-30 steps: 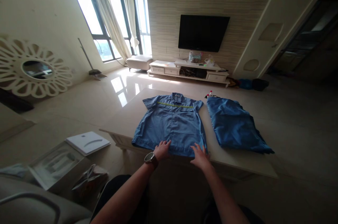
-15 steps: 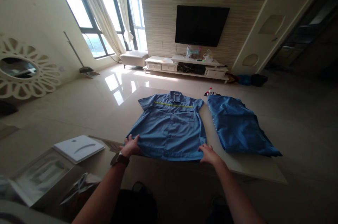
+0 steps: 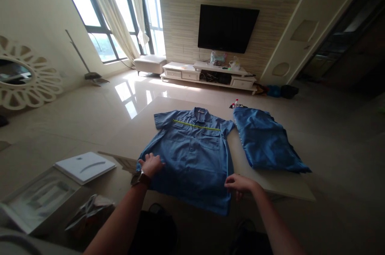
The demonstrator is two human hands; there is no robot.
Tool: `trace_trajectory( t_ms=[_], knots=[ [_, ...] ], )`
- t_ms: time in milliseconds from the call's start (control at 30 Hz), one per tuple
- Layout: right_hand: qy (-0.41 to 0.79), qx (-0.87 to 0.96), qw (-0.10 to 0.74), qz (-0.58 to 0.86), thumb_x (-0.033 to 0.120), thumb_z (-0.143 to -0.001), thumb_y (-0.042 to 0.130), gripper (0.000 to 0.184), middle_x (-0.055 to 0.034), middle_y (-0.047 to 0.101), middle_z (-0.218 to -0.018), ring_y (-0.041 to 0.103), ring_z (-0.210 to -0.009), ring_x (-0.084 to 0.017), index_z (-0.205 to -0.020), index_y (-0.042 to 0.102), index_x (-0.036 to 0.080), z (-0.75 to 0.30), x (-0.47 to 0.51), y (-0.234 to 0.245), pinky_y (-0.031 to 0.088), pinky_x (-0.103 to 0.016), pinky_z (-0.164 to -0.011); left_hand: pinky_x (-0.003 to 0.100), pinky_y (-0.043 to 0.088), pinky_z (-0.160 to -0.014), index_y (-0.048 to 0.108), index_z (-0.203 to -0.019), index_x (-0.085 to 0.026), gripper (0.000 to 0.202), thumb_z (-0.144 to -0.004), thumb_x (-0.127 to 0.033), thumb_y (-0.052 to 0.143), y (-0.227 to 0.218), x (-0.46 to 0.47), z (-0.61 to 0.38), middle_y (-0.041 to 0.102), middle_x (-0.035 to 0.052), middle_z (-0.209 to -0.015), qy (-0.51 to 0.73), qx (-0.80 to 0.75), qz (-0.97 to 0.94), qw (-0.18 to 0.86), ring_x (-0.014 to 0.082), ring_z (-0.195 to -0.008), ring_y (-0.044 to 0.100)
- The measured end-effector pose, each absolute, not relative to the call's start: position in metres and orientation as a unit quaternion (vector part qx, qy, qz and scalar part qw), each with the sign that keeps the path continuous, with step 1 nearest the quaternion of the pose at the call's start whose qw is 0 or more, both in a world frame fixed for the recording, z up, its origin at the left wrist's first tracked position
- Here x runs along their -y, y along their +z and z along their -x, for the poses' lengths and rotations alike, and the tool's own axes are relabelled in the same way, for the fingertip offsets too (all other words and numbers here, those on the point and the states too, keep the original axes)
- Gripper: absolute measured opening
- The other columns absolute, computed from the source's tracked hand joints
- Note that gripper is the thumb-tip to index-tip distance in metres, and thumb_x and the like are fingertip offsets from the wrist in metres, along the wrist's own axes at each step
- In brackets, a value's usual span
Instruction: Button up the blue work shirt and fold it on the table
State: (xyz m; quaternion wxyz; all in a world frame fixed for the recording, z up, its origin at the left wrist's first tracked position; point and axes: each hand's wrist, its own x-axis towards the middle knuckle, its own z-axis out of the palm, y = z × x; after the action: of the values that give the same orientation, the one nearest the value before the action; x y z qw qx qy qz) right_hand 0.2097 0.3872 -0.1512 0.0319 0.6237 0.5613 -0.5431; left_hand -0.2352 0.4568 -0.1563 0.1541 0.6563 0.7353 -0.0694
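Observation:
A blue short-sleeved work shirt (image 3: 192,158) with a yellow-green stripe across the chest lies front up on the table, collar away from me. Its hem hangs over the near table edge. My left hand (image 3: 152,164), with a watch on the wrist, rests on the shirt's lower left part with fingers spread. At the lower right side edge, my right hand (image 3: 239,183) has thumb and fingers closed on the shirt. Beside the shirt, to the right, lies a pile of darker blue cloth (image 3: 267,138).
The pale table (image 3: 129,130) has small bottles (image 3: 236,103) at its far right side. An opened box (image 3: 45,195) with a white lid (image 3: 86,166) stands at left, near a crumpled bag (image 3: 90,215). A TV cabinet (image 3: 210,74) stands along the far wall.
The shirt's lower part has come toward me, and its hem now drops past the table edge. My left fingers have spread on the cloth; my right hand has turned inward and moved slightly lower.

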Motion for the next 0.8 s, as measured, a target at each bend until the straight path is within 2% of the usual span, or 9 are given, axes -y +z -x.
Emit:
trace_trajectory(
  t_ms=[100, 167, 267, 367, 433, 500, 567, 633, 800],
  knots=[
    [-0.373, -0.666, -0.06, -0.643, 0.032, -0.094, 0.061, 0.024, -0.009, 0.077, -0.113, 0.075, -0.09, -0.023, -0.109, 0.074, 0.02, -0.203, -0.395, -0.149, 0.06, -0.037, -0.089, 0.065, 0.038, -0.114, 0.051, -0.154, -0.028, 0.066, -0.09, -0.045, 0.058, -0.15, -0.457, 0.201, 0.035, 0.0171, -0.169, -0.07, -0.672, -0.709, 0.204, 0.041, -0.154, 0.033],
    [-0.263, -0.714, -0.11, -0.639, 0.025, -0.093, 0.061, 0.03, -0.0128, 0.07, -0.133, 0.066, -0.124, -0.026, -0.119, 0.073, 0.019, -0.197, -0.404, -0.154, 0.048, -0.04, -0.113, 0.063, 0.034, -0.119, 0.037, -0.162, -0.034, 0.078, -0.088, -0.039, 0.06, -0.147, -0.457, 0.183, 0.018, 0.0086, -0.177, -0.064, -0.631, -0.736, 0.239, 0.0368, -0.162, 0.018],
    [-0.223, -0.743, -0.108, -0.622, 0.022, -0.089, 0.065, 0.046, -0.0157, 0.054, -0.156, 0.046, -0.148, -0.028, -0.135, 0.068, 0.015, -0.189, -0.413, -0.169, 0.033, -0.043, -0.126, 0.064, 0.032, -0.121, 0.029, -0.166, -0.035, 0.083, -0.088, -0.034, 0.058, -0.145, -0.455, 0.168, 0.014, 0.0055, -0.178, -0.084, -0.615, -0.738, 0.264, 0.0363, -0.163, 0.012],
    [-0.219, -0.748, -0.091, -0.62, 0.023, -0.09, 0.066, 0.049, -0.0146, 0.05, -0.16, 0.041, -0.151, -0.028, -0.138, 0.066, 0.015, -0.184, -0.415, -0.18, 0.032, -0.043, -0.127, 0.066, 0.037, -0.116, 0.041, -0.16, -0.035, 0.074, -0.088, -0.036, 0.06, -0.145, -0.451, 0.168, 0.03, 0.0091, -0.173, -0.107, -0.624, -0.73, 0.258, 0.0408, -0.157, 0.03],
    [-0.217, -0.745, -0.085, -0.625, 0.023, -0.091, 0.065, 0.046, -0.0139, 0.051, -0.158, 0.043, -0.149, -0.028, -0.137, 0.066, 0.016, -0.182, -0.416, -0.18, 0.034, -0.042, -0.125, 0.066, 0.042, -0.112, 0.053, -0.151, -0.033, 0.062, -0.09, -0.041, 0.059, -0.143, -0.449, 0.169, 0.047, 0.0139, -0.161, -0.11, -0.629, -0.734, 0.232, 0.0419, -0.145, 0.045],
    [-0.213, -0.743, -0.078, -0.629, 0.025, -0.092, 0.064, 0.041, -0.013, 0.058, -0.149, 0.049, -0.141, -0.028, -0.132, 0.068, 0.018, -0.179, -0.418, -0.174, 0.039, -0.041, -0.121, 0.063, 0.044, -0.11, 0.058, -0.146, -0.03, 0.057, -0.092, -0.045, 0.059, -0.14, -0.448, 0.169, 0.056, 0.0165, -0.15, -0.109, -0.632, -0.739, 0.208, 0.0404, -0.138, 0.052],
    [-0.195, -0.736, -0.08, -0.643, 0.027, -0.093, 0.062, 0.031, -0.012, 0.065, -0.134, 0.055, -0.13, -0.028, -0.122, 0.071, 0.019, -0.176, -0.422, -0.166, 0.045, -0.04, -0.114, 0.059, 0.045, -0.112, 0.054, -0.15, -0.03, 0.061, -0.091, -0.042, 0.061, -0.135, -0.448, 0.164, 0.052, 0.017, -0.154, -0.101, -0.626, -0.747, 0.201, 0.0387, -0.142, 0.049],
    [-0.165, -0.718, -0.099, -0.669, 0.028, -0.094, 0.059, 0.025, -0.012, 0.065, -0.125, 0.057, -0.123, -0.028, -0.114, 0.073, 0.02, -0.172, -0.427, -0.161, 0.046, -0.039, -0.111, 0.056, 0.043, -0.116, 0.045, -0.158, -0.029, 0.069, -0.091, -0.036, 0.062, -0.131, -0.448, 0.156, 0.04, 0.0156, -0.166, -0.091, -0.611, -0.757, 0.212, 0.0369, -0.151, 0.039],
    [-0.153, -0.65, -0.185, -0.721, 0.029, -0.089, 0.062, 0.032, -0.0143, 0.053, -0.14, 0.051, -0.134, -0.03, -0.118, 0.071, 0.019, -0.163, -0.449, -0.173, 0.039, -0.04, -0.12, 0.067, 0.032, -0.123, 0.029, -0.167, -0.03, 0.079, -0.093, -0.036, 0.058, -0.135, -0.446, 0.128, 0.016, 0.0079, -0.177, -0.09, -0.585, -0.759, 0.269, 0.0377, -0.162, 0.016]
  ],
)
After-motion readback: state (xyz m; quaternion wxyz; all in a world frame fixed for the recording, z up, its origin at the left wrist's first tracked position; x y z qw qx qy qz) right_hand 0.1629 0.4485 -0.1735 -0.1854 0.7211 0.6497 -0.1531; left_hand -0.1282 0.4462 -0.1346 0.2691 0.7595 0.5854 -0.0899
